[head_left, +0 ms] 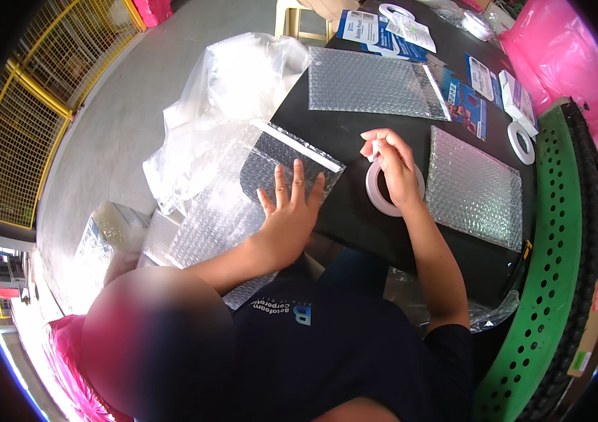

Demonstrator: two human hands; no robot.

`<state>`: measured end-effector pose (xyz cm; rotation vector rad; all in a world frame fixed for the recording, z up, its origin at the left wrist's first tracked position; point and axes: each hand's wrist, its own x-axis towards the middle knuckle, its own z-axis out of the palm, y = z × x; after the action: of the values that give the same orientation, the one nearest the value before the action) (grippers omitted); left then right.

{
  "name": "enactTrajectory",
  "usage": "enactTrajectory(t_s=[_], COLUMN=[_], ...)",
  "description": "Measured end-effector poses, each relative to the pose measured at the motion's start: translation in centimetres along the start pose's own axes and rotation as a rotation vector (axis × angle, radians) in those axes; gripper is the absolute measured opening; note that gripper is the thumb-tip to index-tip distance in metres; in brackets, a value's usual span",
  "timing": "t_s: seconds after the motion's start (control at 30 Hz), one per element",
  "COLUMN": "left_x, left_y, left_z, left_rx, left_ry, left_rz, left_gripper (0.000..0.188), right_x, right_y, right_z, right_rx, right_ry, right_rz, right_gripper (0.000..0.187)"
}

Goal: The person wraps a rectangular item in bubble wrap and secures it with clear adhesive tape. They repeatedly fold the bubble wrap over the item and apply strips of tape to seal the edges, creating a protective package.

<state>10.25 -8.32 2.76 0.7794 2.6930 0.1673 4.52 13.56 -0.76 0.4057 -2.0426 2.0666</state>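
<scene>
My left hand lies with fingers spread on a clear bubble-wrap pouch, which has a white strip along its far edge. My right hand is closed in a pinch on a small white scrap; whether this is tape or paper liner I cannot tell. Directly beneath that hand, a roll of white tape lies flat on the black table. To its right is another bubble-wrap pouch. A third pouch with a white strip lies farther back.
Clear plastic sheeting is heaped left of the table. A white tape roll, a small white box and printed blue sheets lie at the back and right. A green perforated panel borders the right side.
</scene>
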Motion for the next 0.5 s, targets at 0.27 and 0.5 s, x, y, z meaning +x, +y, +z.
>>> enactTrajectory(t_s=[0.27, 0.5], left_x=[-0.5, -0.4], left_y=[-1.8, -1.6], left_z=[-1.7, -1.4], left_rx=[-0.020, 0.021], left_ry=[-0.017, 0.012], left_rz=[0.053, 0.052], left_gripper=[0.082, 0.084], right_x=[-0.8, -0.8], right_y=[-1.0, -0.8], right_z=[0.8, 0.9], right_rx=[-0.387, -0.486], right_ry=[-0.165, -0.238], right_rz=[-0.176, -0.286], right_gripper=[0.026, 0.021])
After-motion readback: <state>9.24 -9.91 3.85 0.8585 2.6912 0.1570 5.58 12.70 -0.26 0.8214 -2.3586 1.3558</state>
